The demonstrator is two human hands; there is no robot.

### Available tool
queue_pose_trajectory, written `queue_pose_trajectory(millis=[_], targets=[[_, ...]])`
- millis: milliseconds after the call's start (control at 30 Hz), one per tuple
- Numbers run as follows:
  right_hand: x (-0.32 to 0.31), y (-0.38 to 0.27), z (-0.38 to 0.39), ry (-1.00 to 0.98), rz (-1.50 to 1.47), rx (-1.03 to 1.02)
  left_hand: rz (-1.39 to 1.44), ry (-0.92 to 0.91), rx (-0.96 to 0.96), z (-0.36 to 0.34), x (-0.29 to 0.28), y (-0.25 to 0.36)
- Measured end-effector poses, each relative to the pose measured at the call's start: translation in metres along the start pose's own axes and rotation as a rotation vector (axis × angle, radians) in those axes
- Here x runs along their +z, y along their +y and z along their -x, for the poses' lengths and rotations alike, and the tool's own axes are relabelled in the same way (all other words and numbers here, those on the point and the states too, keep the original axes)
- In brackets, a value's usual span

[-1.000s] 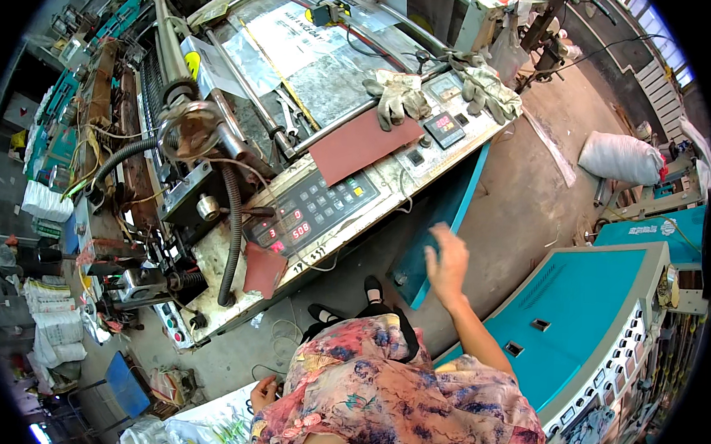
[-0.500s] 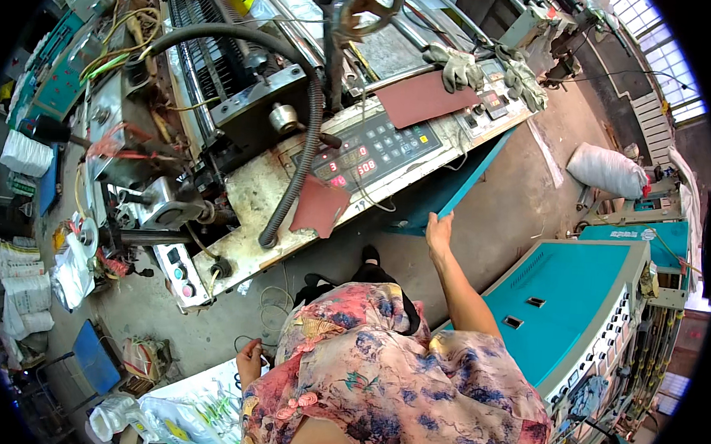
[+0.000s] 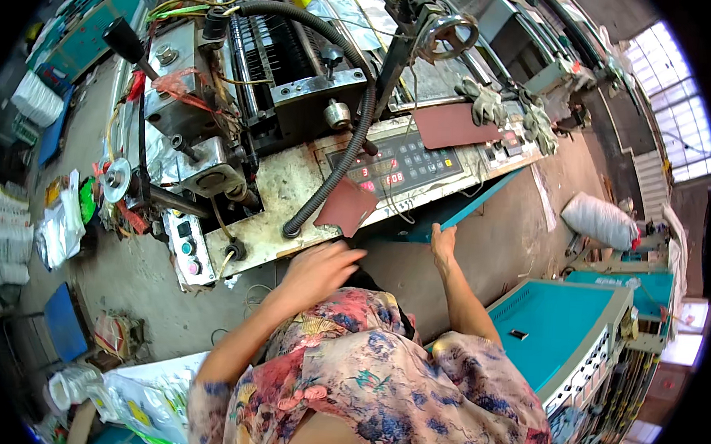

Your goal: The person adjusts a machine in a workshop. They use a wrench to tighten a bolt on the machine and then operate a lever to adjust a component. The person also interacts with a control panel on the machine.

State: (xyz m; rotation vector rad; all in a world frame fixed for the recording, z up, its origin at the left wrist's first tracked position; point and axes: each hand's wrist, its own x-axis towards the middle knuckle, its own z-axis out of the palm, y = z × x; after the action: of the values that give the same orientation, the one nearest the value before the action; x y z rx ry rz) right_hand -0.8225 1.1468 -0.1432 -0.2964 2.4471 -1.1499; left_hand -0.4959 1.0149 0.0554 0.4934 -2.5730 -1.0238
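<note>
Machine [image 3: 295, 146], grimy steel, runs its long axis from upper right to lower left before me, its red-digit control panel [image 3: 394, 166] facing up. White sack [image 3: 601, 220] lies on the floor, right. My left hand [image 3: 317, 270] hovers at the machine's edge, fingers loosely curled, holding nothing. My right hand [image 3: 443, 244] grips the teal door edge [image 3: 473, 206].

One wide fisheye view is looking steeply down from the person's head, facing forward over the machine [image 3: 296, 122] and its control panel [image 3: 398, 166]. It is sitting close above the floral shirt [image 3: 379, 384], with straight edges bending toward the dark rim.
</note>
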Motion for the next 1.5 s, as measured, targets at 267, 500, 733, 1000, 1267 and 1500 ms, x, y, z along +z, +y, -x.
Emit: queue_pose_trajectory(millis=[267,500,733,1000,1267,1500], targets=[[-0.032,0.006,0.018,-0.365,-0.257,0.042,-0.157,0.039,0.065,-0.149,0.175,-0.035],[-0.055,0.028,-0.001,-0.581,-0.222,0.161,-0.714,0.013,0.158,-0.142,0.144,0.007],[-0.034,-0.009,-0.032,-0.690,-0.302,0.206,-0.404,0.178,-0.006,-0.153,0.130,0.022],[-0.024,-0.051,-0.012,-0.593,-0.424,0.345,-0.863,-0.003,0.033,-0.133,0.115,0.027],[-0.040,0.015,0.015,-0.630,-0.458,0.572,-1.010,-0.276,0.003,-0.126,0.153,0.025],[-0.044,-0.025,-0.007,-0.489,-0.679,0.405,-0.957,-0.343,-0.017,-0.151,0.156,0.019]])
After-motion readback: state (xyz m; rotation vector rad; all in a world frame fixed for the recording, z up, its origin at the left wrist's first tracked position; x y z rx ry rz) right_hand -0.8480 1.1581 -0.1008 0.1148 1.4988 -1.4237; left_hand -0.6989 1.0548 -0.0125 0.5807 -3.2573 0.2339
